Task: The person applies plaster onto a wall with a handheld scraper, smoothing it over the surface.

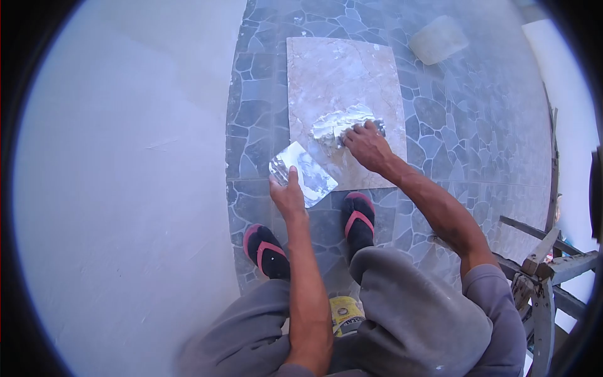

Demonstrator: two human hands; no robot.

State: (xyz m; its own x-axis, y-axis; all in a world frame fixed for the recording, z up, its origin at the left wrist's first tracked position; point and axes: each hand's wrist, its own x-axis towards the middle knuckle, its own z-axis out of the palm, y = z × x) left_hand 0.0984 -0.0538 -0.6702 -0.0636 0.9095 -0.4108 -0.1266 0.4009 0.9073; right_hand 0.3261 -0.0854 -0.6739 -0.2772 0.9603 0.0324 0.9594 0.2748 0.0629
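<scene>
My left hand (289,191) is closed around the edge of a flat metal plastering blade (312,179), its thumb lying on the upper face. White paste is smeared over part of that blade. Farther forward, my right hand (366,147) is wrapped round a dark-edged scraper (379,125), mostly covered by the fingers. The scraper sits at the right end of a mound of white plaster paste (339,122). Under the mound lies a large beige marbled tile board (342,69), with pale smears on its surface.
Dark stone-patterned flooring (257,113) surrounds the board. A pale wall (138,157) rises on the left. A pale block-like object (438,40) rests at the back right. Rough wooden framing (543,276) stands at the right. A yellow-labelled tin (347,313) is between my legs.
</scene>
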